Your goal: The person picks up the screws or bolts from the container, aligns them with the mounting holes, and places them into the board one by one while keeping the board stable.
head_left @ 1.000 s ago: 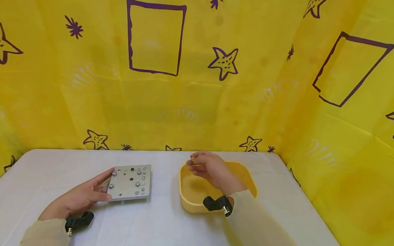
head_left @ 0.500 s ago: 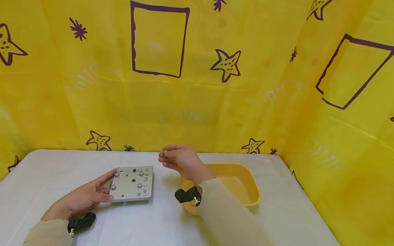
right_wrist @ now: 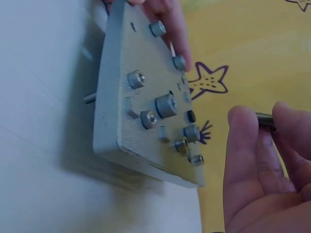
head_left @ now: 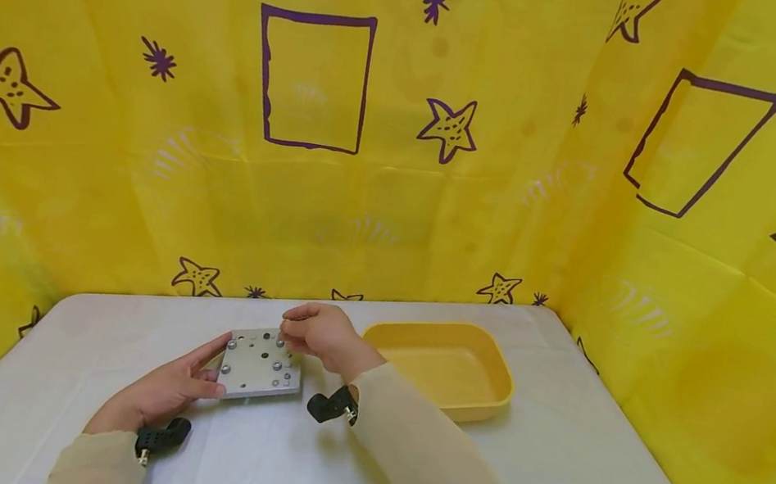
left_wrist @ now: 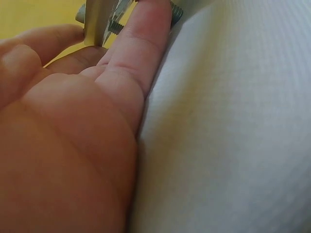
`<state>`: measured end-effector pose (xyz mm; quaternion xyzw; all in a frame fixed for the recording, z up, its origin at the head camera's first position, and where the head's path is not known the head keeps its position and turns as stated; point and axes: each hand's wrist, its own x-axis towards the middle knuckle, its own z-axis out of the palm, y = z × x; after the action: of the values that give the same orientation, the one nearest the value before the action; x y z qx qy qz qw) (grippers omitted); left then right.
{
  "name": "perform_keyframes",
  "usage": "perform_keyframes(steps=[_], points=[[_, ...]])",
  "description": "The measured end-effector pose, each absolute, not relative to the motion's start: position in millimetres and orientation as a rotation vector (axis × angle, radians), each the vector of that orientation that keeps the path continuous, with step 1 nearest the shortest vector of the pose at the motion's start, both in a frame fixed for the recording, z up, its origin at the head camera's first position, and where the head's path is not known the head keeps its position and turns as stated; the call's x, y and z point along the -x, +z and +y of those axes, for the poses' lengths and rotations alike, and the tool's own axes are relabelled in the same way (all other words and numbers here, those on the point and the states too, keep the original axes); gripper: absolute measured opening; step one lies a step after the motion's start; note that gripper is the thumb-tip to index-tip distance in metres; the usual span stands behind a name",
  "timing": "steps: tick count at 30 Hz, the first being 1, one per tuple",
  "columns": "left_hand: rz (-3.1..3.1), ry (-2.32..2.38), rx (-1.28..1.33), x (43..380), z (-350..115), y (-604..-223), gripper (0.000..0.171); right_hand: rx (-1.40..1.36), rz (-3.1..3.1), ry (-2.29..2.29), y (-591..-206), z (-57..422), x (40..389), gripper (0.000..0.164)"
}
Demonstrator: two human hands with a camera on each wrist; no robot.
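A grey metal plate (head_left: 249, 367) carries several socket-head screws and holes. My left hand (head_left: 154, 391) grips its left edge, with the thumb at the near corner. In the left wrist view, a finger (left_wrist: 141, 53) reaches beneath the plate beside threaded screw ends (left_wrist: 115, 27). My right hand (head_left: 330, 337) is over the plate's far right corner. Between thumb and fingertip it pinches a small threaded screw (right_wrist: 265, 120), seen in the right wrist view apart from the plate face. The screw's head is hidden by the fingers.
To the right of the plate stands a yellow plastic bin (head_left: 475, 413), beyond the right forearm. A white cloth (head_left: 295, 477) covers the table. Yellow curtains (head_left: 395, 193) with starfish drawings rise at the back and sides.
My right hand has moved left from over the yellow bin to the plate's far right corner, with the screw in its fingers. The left hand keeps its grip on the plate.
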<state>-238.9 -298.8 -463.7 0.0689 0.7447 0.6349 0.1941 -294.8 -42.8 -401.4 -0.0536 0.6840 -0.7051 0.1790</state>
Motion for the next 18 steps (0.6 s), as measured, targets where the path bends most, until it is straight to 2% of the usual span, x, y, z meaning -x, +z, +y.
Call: perform_keyframes(steps=[18], points=[[2.127, 1.753, -0.171, 237.3, -298.5, -463.3, 0.105, 0.224, 2.34, -1.602, -402.4, -65.2, 280.6, 0.012]])
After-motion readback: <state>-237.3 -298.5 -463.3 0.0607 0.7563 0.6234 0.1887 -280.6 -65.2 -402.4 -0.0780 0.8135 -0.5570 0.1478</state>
